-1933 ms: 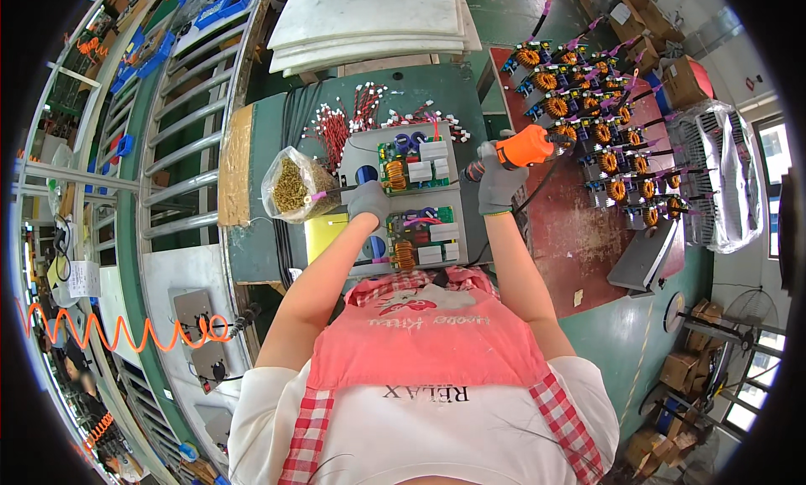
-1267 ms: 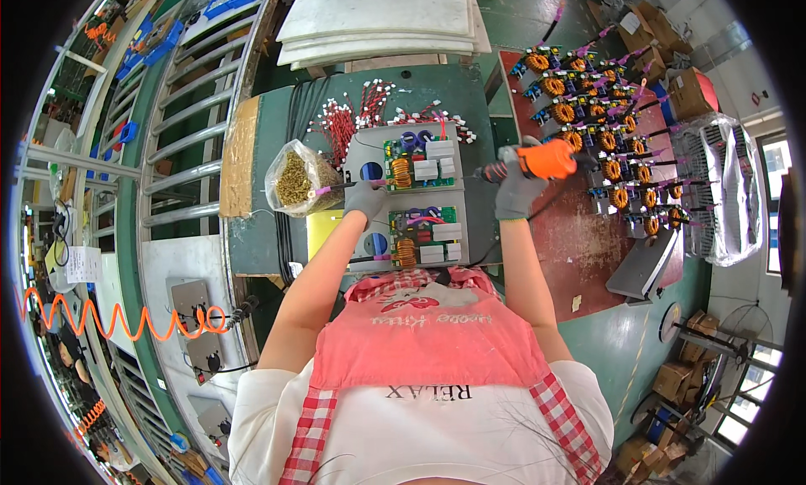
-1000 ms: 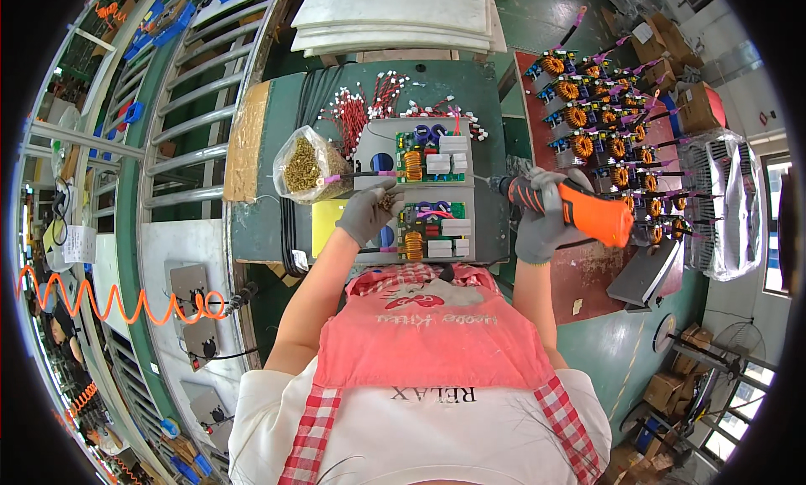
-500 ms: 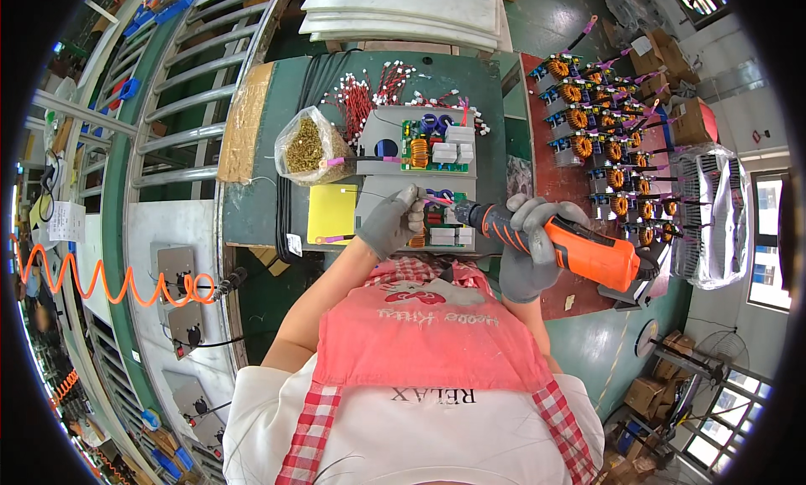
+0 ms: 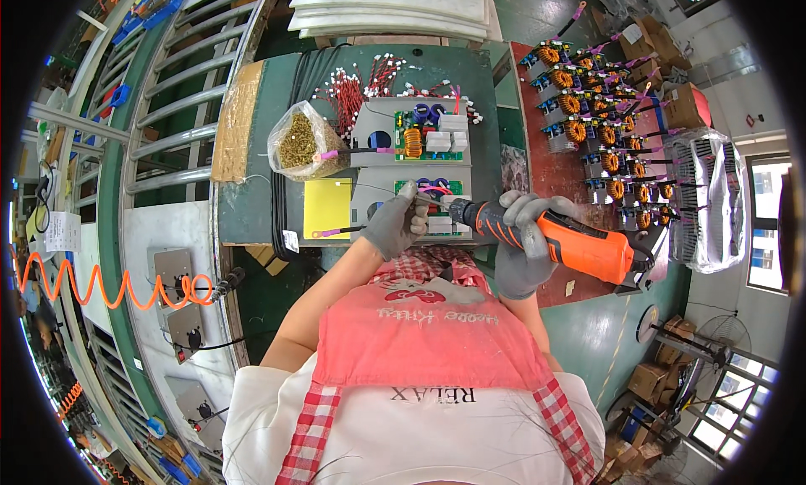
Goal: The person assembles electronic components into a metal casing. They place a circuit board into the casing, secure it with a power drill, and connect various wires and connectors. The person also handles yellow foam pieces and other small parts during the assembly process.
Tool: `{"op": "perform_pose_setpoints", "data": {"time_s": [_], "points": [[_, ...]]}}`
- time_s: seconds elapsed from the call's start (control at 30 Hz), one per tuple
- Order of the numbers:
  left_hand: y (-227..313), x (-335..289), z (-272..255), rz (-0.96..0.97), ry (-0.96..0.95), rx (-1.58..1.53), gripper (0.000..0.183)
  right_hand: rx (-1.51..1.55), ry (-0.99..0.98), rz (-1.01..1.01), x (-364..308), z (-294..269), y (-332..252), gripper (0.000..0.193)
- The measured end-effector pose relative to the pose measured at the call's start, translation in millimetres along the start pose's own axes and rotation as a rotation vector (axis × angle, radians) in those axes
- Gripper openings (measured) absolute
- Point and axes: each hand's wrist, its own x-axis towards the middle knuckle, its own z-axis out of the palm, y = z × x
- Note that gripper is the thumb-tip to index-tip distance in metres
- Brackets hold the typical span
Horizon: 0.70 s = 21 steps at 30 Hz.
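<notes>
My right hand (image 5: 527, 246), in a grey glove, grips an orange and black power screwdriver (image 5: 579, 247). The tool lies almost level, its black nose pointing left over the near circuit board (image 5: 454, 187). My left hand (image 5: 396, 223), also gloved, is closed in a pinch at that board's left side, close to the driver's tip. What its fingertips hold is too small to make out. The near board sits on a grey metal plate (image 5: 369, 183), partly covered by my hands and the tool. Behind it, a second board (image 5: 434, 136) with a copper coil rests on a similar plate.
An open plastic bag of brass-coloured screws (image 5: 297, 143) stands left of the plates, beside a yellow sheet (image 5: 326, 206). Red wires with white connectors (image 5: 346, 99) lie behind. Several finished-looking boards (image 5: 573, 106) crowd a red surface at right. An orange coiled hose (image 5: 109, 284) hangs left.
The whole view has shifted slightly, with the bench a little higher in the picture. My hands and the screwdriver keep nearly the same pose over the near board.
</notes>
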Motion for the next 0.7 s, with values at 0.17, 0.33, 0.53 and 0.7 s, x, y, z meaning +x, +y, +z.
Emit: {"op": "perform_pose_setpoints", "data": {"time_s": [0.17,0.33,0.53,0.7], "points": [[-2,-2,7,0.072,0.065,0.006,0.034,-0.018,0.036,-0.014,0,2,-1,0.046],[-3,4,6,0.109,-0.027,-0.037,0.028,-0.030,0.041,-0.016,3,-3,3,0.046],[-6,8,6,0.167,0.020,0.133,0.027,-0.094,0.193,0.076,14,-1,4,0.039],[-8,23,-7,0.134,-0.048,0.046,0.032,-0.146,0.361,0.157,30,-7,9,0.035]]}}
